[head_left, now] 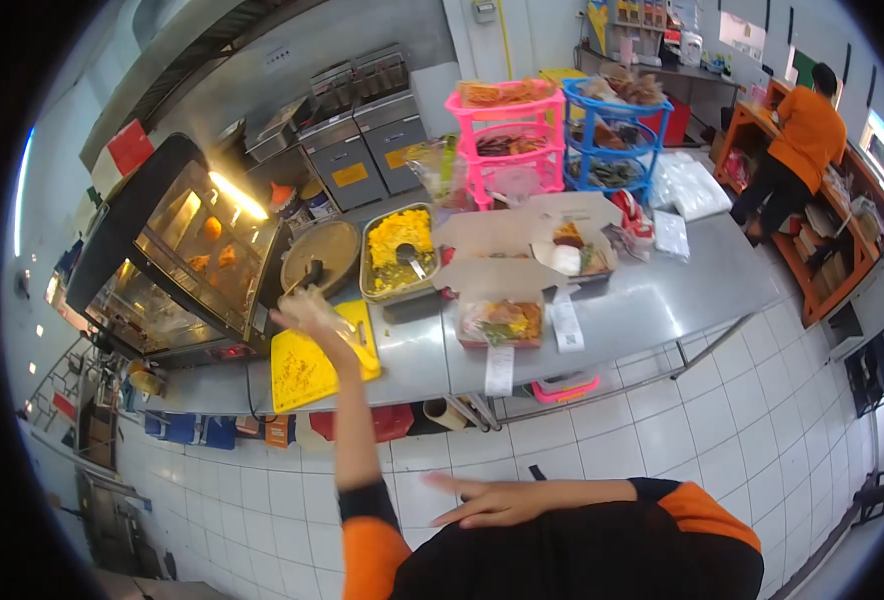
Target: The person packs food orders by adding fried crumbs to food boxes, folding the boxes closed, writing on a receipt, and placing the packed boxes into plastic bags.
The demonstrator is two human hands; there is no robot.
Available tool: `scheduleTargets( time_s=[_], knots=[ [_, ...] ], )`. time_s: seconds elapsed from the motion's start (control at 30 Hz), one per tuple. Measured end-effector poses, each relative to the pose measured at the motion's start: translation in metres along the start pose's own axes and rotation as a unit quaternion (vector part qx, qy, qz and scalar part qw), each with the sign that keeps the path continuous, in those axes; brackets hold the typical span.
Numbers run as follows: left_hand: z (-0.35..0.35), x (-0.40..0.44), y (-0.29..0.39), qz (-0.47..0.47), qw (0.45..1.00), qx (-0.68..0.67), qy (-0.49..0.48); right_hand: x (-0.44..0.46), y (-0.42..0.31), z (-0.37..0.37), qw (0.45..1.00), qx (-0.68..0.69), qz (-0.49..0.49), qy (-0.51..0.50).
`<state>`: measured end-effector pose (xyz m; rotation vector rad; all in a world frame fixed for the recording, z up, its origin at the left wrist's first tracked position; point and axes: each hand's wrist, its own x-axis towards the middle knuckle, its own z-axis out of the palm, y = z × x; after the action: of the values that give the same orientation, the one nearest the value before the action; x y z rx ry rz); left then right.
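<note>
My left hand (309,316) is stretched over the yellow cutting board (307,365), close to the black handle (309,272) at the round pot (324,250). Clear, thin plastic shows around its fingers, which are blurred. My right hand (482,502) is in front of my body, fingers spread, holding nothing. Right of the pot, a steel tray (402,250) contains yellow and greenish food and a black-ended utensil. Two open food boxes stand further right: the nearer box (502,325) and the farther box (584,260), with food inside. Paper slips (499,370) hang at the table edge.
A lit glass display case (187,250) stands at the left end of the steel table (682,270). A pink tiered rack (507,145) and a blue tiered rack (617,135) hold food packets behind the boxes. A person in an orange shirt (812,125) stands at an orange shelf (832,250).
</note>
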<state>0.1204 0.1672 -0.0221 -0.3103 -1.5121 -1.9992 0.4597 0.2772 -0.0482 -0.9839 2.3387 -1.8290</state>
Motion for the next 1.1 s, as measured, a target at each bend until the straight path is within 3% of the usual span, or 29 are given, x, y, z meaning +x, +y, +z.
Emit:
scheduleTargets(
  time_s=[0.03, 0.07, 0.1, 0.13, 0.17, 0.2, 0.27, 0.3, 0.37, 0.43, 0.5, 0.63, 0.7, 0.73, 0.83, 0.9, 1.0, 1.07, 1.1],
  knots=[
    [-0.01, 0.039, -0.054, -0.061, 0.997, 0.051, 0.017, -0.031, 0.0, -0.01, 0.999, -0.04, -0.021, 0.0],
    [-0.019, 0.077, -0.106, -0.123, 0.987, 0.1, 0.028, -0.066, 0.005, -0.023, 0.997, -0.029, 0.025, 0.065],
    [-0.006, 0.081, -0.09, -0.215, 0.973, 0.052, -0.065, -0.105, 0.008, -0.036, 0.988, -0.016, 0.071, 0.133],
    [0.007, 0.085, -0.071, -0.306, 0.939, 0.021, -0.157, -0.146, -0.001, -0.05, 0.956, 0.033, 0.169, 0.238],
    [0.02, 0.078, -0.044, -0.398, 0.886, -0.017, -0.239, -0.179, -0.017, -0.058, 0.854, 0.186, 0.252, 0.415],
    [0.053, 0.041, 0.004, -0.347, 0.922, 0.033, -0.171, -0.227, -0.005, -0.064, 0.845, -0.001, 0.182, 0.503],
    [0.091, -0.051, 0.051, -0.175, 0.973, 0.015, -0.148, -0.29, -0.03, -0.081, 0.762, -0.096, 0.275, 0.578],
    [0.084, -0.077, 0.009, -0.079, 0.962, 0.003, -0.261, -0.313, -0.032, -0.09, 0.749, -0.085, 0.267, 0.6],
    [0.104, -0.203, 0.014, 0.123, 0.884, 0.277, -0.357, -0.345, -0.025, -0.103, 0.721, -0.061, 0.249, 0.644],
    [0.122, -0.276, 0.032, 0.002, 0.777, 0.092, -0.623, -0.336, -0.007, -0.128, 0.764, -0.008, 0.171, 0.623],
    [0.147, -0.314, 0.007, -0.019, 0.73, 0.13, -0.67, -0.298, 0.006, -0.16, 0.806, 0.082, 0.171, 0.561],
    [0.186, -0.322, -0.105, 0.111, 0.718, 0.297, -0.62, -0.218, 0.05, -0.214, 0.866, 0.062, 0.226, 0.442],
    [0.204, -0.32, -0.136, 0.172, 0.702, 0.341, -0.601, -0.179, 0.05, -0.251, 0.897, -0.04, 0.213, 0.385],
    [0.21, -0.32, -0.144, 0.154, 0.718, 0.333, -0.592, -0.159, 0.048, -0.275, 0.907, -0.093, 0.205, 0.356],
    [0.215, -0.322, -0.138, 0.128, 0.742, 0.32, -0.575, -0.106, 0.064, -0.357, 0.892, -0.221, 0.159, 0.359],
    [0.215, -0.318, -0.118, 0.11, 0.726, 0.335, -0.59, -0.067, 0.1, -0.428, 0.851, -0.407, 0.123, 0.307],
    [0.211, -0.328, -0.118, 0.069, 0.696, 0.325, -0.636, -0.002, 0.138, -0.518, 0.775, -0.572, 0.094, 0.254],
    [0.212, -0.323, -0.11, 0.148, 0.645, 0.371, -0.652, 0.019, 0.155, -0.542, 0.793, -0.53, 0.301, 0.0],
    [0.208, -0.326, -0.111, 0.121, 0.648, 0.366, -0.656, 0.026, 0.166, -0.549, 0.771, -0.484, 0.394, -0.128]
  ],
)
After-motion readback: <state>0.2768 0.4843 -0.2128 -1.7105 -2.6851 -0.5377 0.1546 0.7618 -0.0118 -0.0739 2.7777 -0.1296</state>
